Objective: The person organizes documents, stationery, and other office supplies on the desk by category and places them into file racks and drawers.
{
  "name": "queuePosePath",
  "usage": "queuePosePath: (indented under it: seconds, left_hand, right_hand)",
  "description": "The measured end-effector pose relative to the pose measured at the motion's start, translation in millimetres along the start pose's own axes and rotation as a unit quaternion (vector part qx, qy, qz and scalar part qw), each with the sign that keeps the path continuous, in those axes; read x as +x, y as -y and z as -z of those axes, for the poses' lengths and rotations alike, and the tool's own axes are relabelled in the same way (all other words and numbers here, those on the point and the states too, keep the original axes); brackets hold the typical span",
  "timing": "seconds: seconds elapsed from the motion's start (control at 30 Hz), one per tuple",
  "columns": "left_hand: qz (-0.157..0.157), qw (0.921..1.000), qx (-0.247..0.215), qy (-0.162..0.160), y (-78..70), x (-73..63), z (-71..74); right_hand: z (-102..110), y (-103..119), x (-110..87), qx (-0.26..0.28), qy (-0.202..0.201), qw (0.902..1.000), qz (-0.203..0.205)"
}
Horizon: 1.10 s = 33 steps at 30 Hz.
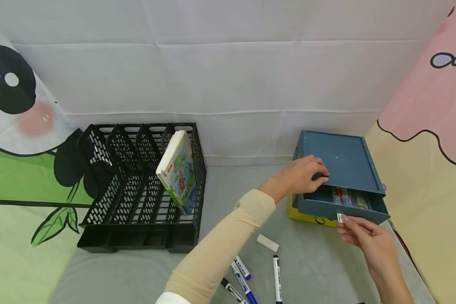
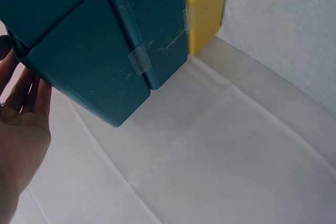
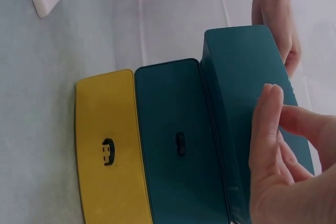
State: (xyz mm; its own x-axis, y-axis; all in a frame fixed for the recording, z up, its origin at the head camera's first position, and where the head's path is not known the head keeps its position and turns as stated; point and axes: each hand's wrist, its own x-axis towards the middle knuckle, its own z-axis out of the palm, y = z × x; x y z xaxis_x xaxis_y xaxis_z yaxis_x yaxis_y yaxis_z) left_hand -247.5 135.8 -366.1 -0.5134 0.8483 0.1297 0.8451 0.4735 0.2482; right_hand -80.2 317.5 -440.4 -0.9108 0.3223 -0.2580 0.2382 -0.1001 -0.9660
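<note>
The teal drawer unit (image 1: pixel 342 156) has its top drawer (image 1: pixel 319 207) pulled out, with clear-packed small items (image 1: pixel 351 198) inside. At its upper left edge, my left hand (image 1: pixel 305 175) holds a small dark object (image 1: pixel 320 175) between thumb and fingers; I cannot tell its kind. In the left wrist view, fingers (image 2: pixel 39 95) reach along the unit's corner. My right hand (image 1: pixel 368 236) pinches a small white piece (image 1: pixel 340 217) at the drawer front. The right wrist view has that thumb and forefinger close against the teal front (image 3: pixel 241 66), the white piece hidden.
A yellow drawer (image 3: pixel 107 192) forms the bottom level. A white eraser (image 1: pixel 267 243) and several markers (image 1: pixel 277 278) lie on the grey table. At left stands a black mesh organizer (image 1: pixel 140 236) with books (image 1: pixel 178 169) in its right slot. White cloth hangs behind.
</note>
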Motion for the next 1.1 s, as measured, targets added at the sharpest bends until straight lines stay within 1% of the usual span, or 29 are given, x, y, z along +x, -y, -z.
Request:
queuePosePath:
  seconds: [0.1, 0.33, 0.53, 0.73, 0.9, 1.0, 1.1]
  left_hand:
    - [0.003, 1.0000, -0.004, -0.001, -0.3, -0.5, -0.7]
    - [0.014, 0.9998, -0.015, -0.001, -2.3, -1.1, -1.5]
    - [0.015, 0.9998, -0.016, -0.001, -3.2, -1.2, -0.1]
    - [0.010, 0.9999, -0.013, -0.004, -2.8, -0.8, 0.2]
    - [0.004, 0.9999, -0.013, -0.008, -1.4, -0.9, 0.4]
    - [0.001, 0.9998, -0.016, -0.008, -1.1, -0.7, 0.3]
    - [0.001, 0.9998, -0.018, -0.006, -0.8, -0.6, 0.1]
  right_hand:
    - [-1, 1, 7.5, 0.015, 0.005, 0.9998, 0.013]
    - [-5, 2, 21.3, 0.028, 0.001, 0.9985, 0.047]
    - [-9, 5, 33.0, 0.041, -0.001, 0.9971, 0.063]
    - [-11, 7, 38.4, 0.056, 0.003, 0.9960, 0.070]
    - [-11, 8, 39.5, 0.046, 0.007, 0.9967, 0.066]
    - [-9, 8, 39.2, 0.027, 0.009, 0.9975, 0.064]
    - [-7, 7, 38.5, -0.003, 0.010, 0.9981, 0.061]
